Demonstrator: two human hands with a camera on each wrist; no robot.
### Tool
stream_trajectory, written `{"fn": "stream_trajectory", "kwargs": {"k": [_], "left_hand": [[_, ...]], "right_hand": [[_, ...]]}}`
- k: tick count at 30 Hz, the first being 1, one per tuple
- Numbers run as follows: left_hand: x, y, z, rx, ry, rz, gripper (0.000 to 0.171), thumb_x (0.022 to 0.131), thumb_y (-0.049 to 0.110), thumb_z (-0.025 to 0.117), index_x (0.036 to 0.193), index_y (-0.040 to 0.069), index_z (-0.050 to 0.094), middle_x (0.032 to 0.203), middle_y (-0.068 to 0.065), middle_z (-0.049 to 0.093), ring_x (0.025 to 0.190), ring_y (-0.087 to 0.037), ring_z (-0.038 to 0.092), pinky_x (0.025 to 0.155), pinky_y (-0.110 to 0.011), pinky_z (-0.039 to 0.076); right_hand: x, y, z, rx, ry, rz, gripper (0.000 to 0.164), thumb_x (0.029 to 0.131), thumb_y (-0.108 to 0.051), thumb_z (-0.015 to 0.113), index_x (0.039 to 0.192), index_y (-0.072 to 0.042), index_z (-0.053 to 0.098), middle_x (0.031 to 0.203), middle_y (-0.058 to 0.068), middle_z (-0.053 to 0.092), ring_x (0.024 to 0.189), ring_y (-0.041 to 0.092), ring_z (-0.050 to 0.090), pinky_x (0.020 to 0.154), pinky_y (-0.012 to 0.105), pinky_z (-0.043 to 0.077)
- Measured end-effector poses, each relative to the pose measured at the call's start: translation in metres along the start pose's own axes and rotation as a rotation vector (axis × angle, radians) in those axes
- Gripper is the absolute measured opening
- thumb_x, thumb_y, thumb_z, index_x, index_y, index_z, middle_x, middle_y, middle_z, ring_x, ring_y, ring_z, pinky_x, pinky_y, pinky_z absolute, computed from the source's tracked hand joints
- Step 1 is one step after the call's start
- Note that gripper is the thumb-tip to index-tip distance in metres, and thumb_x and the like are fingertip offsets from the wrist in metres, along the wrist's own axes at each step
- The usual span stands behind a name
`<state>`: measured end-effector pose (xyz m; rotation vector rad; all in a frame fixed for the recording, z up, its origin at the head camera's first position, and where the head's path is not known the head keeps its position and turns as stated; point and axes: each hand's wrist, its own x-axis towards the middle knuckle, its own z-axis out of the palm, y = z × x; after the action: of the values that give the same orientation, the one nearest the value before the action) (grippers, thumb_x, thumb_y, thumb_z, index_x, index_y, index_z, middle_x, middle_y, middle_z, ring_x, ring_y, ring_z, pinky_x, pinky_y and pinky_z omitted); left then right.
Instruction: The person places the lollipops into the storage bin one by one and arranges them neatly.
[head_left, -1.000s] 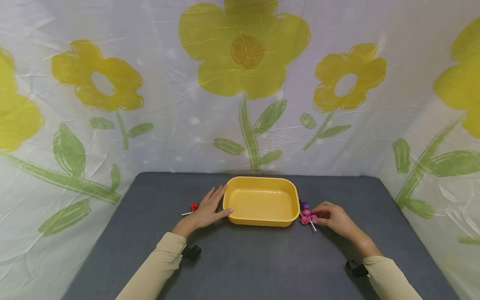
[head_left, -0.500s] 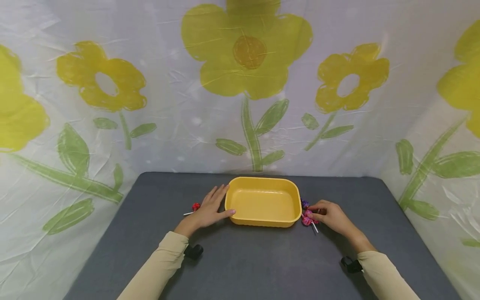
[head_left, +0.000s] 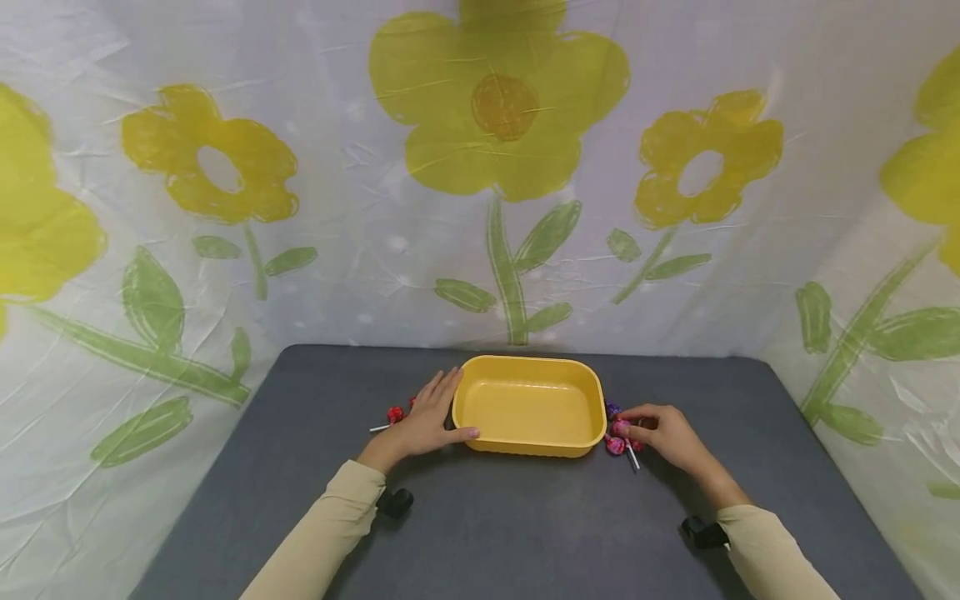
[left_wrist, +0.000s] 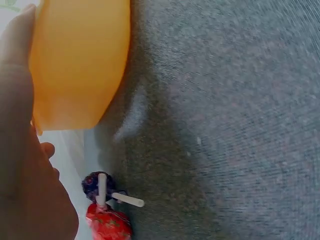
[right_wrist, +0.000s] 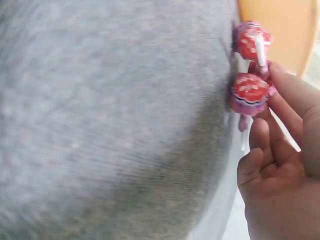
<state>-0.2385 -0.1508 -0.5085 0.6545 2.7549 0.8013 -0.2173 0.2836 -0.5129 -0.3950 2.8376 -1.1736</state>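
A yellow plastic container (head_left: 528, 447) sits at the far middle of the dark table. My left hand (head_left: 426, 425) rests along its left side, fingers stretched and thumb over the front left corner. Beside that hand lie a red lollipop (head_left: 395, 414) and, in the left wrist view, a dark purple lollipop (left_wrist: 92, 186). At the container's right side my right hand (head_left: 673, 435) pinches a pink lollipop (head_left: 621, 427) between thumb and fingers. Other lollipops lie close around it, a purple one (head_left: 612, 410) behind and a pink-red one (head_left: 615, 446) in front.
The grey cloth-like tabletop (head_left: 517, 525) stretches in front of the container. A fabric backdrop (head_left: 360, 292) with yellow flowers stands along the back and sides. Black wrist cameras (head_left: 702, 532) are strapped below both hands.
My right hand has shifted slightly left and closed in on the pink lollipop among the cluster. The left hand stays at the container's side. The head view has drifted a little.
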Motion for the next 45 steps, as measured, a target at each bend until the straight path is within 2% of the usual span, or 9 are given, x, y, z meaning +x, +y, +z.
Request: {"fn": "stream_trajectory", "kwargs": {"k": [5,11,19,24,28,35,40,45], "left_hand": [[0.002,0.004,-0.004,0.053,0.000,0.002,0.113,0.085,0.069,0.062,0.161,0.018,-0.004,0.170,-0.005,-0.001,0.157,-0.033,-0.004,0.123,-0.062,0.002],[0.006,0.011,-0.009,0.054,-0.013,-0.012,0.123,0.080,0.073,0.064,0.160,0.012,-0.007,0.169,-0.008,-0.001,0.157,-0.033,-0.005,0.124,-0.060,0.000],[0.008,0.009,-0.002,0.052,-0.029,-0.027,0.127,0.078,0.077,0.062,0.159,0.009,-0.008,0.169,-0.008,-0.002,0.157,-0.030,-0.004,0.125,-0.059,0.001],[0.008,0.009,-0.002,0.027,-0.034,-0.030,0.128,0.078,0.078,0.062,0.159,0.011,-0.011,0.169,-0.007,-0.005,0.157,-0.029,-0.006,0.125,-0.057,-0.001],[0.007,0.009,-0.002,0.026,-0.038,-0.024,0.128,0.079,0.076,0.062,0.159,0.009,-0.012,0.169,-0.008,-0.006,0.157,-0.030,-0.006,0.125,-0.057,-0.001],[0.007,0.009,-0.002,0.051,-0.045,-0.031,0.127,0.080,0.075,0.062,0.158,0.008,-0.012,0.169,-0.008,-0.007,0.157,-0.031,-0.007,0.125,-0.058,-0.001],[0.007,0.010,-0.003,0.059,-0.052,-0.028,0.127,0.080,0.074,0.062,0.158,0.007,-0.013,0.169,-0.009,-0.008,0.157,-0.032,-0.007,0.125,-0.058,-0.001],[0.007,0.011,-0.004,0.060,-0.055,-0.029,0.127,0.080,0.076,0.061,0.158,0.009,-0.013,0.169,-0.010,-0.007,0.157,-0.033,-0.007,0.125,-0.059,0.000]], "right_hand": [[0.002,-0.008,-0.009,0.007,0.046,-0.016,0.028,0.090,-0.025,0.074,0.113,-0.010,0.074,0.097,0.010,0.074,0.069,0.008,0.054,0.056,0.022,0.044],[0.009,-0.022,-0.018,0.033,0.055,-0.003,0.030,0.091,-0.028,0.071,0.116,-0.012,0.073,0.098,0.009,0.073,0.073,0.020,0.056,0.055,0.023,0.044],[0.019,-0.034,-0.020,0.070,0.058,0.011,0.033,0.090,-0.032,0.073,0.116,-0.011,0.073,0.100,0.011,0.074,0.077,0.033,0.062,0.057,0.030,0.053],[0.026,-0.041,-0.019,0.077,0.074,-0.010,0.033,0.090,-0.034,0.072,0.115,-0.013,0.074,0.101,0.009,0.075,0.082,0.033,0.064,0.061,0.025,0.051],[0.031,-0.048,-0.017,0.098,0.074,-0.018,0.033,0.089,-0.036,0.073,0.114,-0.015,0.075,0.104,0.007,0.077,0.085,0.024,0.068,0.070,0.024,0.054],[0.038,-0.058,-0.011,0.173,0.048,-0.008,0.037,0.089,-0.036,0.074,0.116,-0.012,0.074,0.109,0.010,0.076,0.095,0.027,0.072,0.081,0.042,0.060],[0.040,-0.066,-0.011,0.195,0.027,0.013,0.037,0.091,-0.032,0.072,0.120,-0.010,0.071,0.115,0.013,0.074,0.097,0.016,0.071,0.085,0.039,0.060],[0.046,-0.072,-0.011,0.243,0.004,0.035,0.036,0.091,-0.031,0.072,0.120,-0.009,0.070,0.114,0.015,0.074,0.097,0.019,0.072,0.088,0.047,0.058]]}}
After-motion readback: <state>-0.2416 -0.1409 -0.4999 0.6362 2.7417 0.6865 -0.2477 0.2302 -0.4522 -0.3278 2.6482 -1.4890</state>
